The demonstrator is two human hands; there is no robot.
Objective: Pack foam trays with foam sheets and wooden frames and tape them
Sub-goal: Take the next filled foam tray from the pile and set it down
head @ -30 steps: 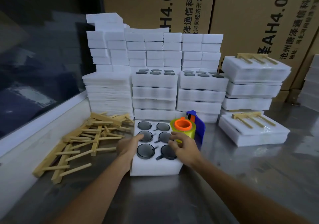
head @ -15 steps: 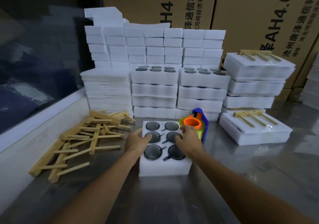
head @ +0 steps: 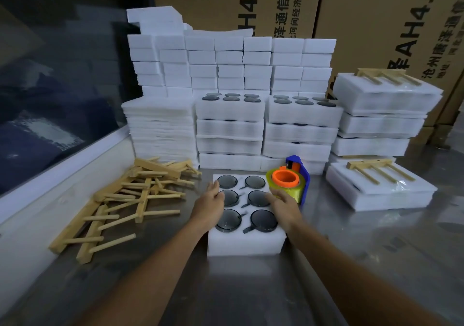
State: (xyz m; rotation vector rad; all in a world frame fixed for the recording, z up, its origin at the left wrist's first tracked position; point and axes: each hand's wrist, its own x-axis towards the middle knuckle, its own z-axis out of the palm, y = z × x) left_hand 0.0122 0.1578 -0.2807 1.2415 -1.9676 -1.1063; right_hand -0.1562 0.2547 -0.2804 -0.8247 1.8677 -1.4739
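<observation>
Resting relaxed, empty fingers on the near foam tray (head: 244, 244), left hand (head: 209, 206) and right hand (head: 285, 206) had positioned it; a foam sheet (head: 160, 129) probably came next.

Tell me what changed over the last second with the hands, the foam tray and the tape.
The white foam tray with six round dark lenses slid nearer, away from the stacks. Left hand and right hand stayed on its top, at its edges. The yellow tape roll with orange core, wooden frames and foam stacks kept their places.
</observation>
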